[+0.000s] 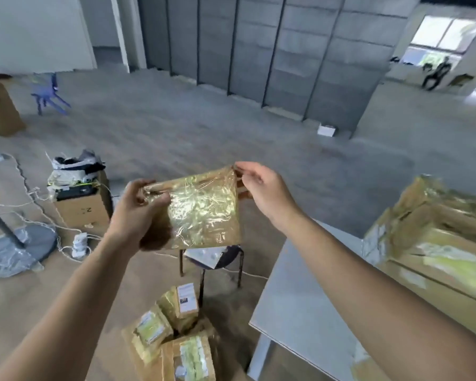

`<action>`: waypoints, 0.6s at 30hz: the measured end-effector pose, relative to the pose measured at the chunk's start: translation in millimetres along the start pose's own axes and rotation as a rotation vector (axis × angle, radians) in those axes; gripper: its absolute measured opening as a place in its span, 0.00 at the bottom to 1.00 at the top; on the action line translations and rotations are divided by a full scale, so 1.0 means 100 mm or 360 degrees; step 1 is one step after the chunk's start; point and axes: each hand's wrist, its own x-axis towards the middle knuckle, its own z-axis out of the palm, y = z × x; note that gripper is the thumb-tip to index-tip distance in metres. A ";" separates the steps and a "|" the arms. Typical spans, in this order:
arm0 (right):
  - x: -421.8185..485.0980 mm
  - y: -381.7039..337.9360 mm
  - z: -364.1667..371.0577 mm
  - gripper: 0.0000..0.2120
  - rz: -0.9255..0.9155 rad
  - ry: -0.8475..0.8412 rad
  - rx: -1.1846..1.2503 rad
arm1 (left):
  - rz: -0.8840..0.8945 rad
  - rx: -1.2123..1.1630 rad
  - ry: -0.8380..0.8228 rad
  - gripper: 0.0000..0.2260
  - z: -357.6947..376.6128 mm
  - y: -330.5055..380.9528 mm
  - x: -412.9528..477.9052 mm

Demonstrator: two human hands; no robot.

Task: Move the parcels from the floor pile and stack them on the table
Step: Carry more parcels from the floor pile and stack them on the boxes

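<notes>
I hold a flat brown parcel (pixel 204 210) wrapped in shiny clear film up in front of me, above the floor. My left hand (pixel 140 204) grips its top left corner and my right hand (pixel 261 188) pinches its top right corner. Below, on the floor, lies the pile of brown parcels (pixel 176 334) with white labels. At the right stands the grey table (pixel 300 298), and a stack of parcels (pixel 437 248) sits on its far right side.
A small dark stool (pixel 226 259) stands between the floor pile and the table. To the left are a cardboard box (pixel 83 210) with gear on top, a round stand base (pixel 19 248), cables and a power strip (pixel 79 243). A person (pixel 437 72) is far back right.
</notes>
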 end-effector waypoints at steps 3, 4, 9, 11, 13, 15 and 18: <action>-0.17 -0.18 -0.61 0.17 -0.0043 0.0131 0.0060 | 0.0107 -0.0181 -0.0060 0.12 0.46 0.39 -0.13; -0.25 -0.22 -0.81 0.17 -0.0037 0.0179 0.0076 | 0.0141 -0.0222 -0.0079 0.12 0.62 0.50 -0.19; -0.77 -0.27 -1.83 0.13 -0.0079 0.0339 -0.0171 | 0.0255 -0.0343 -0.0191 0.11 1.45 0.98 -0.55; -1.00 -0.17 -2.29 0.14 -0.0053 0.0386 -0.0401 | 0.0226 -0.0449 -0.0282 0.09 1.79 1.12 -0.75; -1.26 -0.04 -2.79 0.16 0.0004 0.0480 -0.0547 | 0.0198 -0.0534 -0.0394 0.06 2.16 1.21 -1.00; -1.50 0.08 -3.29 0.18 0.0095 0.0588 -0.0600 | 0.0164 -0.0617 -0.0468 0.05 2.56 1.29 -1.30; -1.85 0.30 -3.99 0.19 0.0246 0.0794 -0.0574 | 0.0081 -0.0763 -0.0594 0.05 3.14 1.38 -1.76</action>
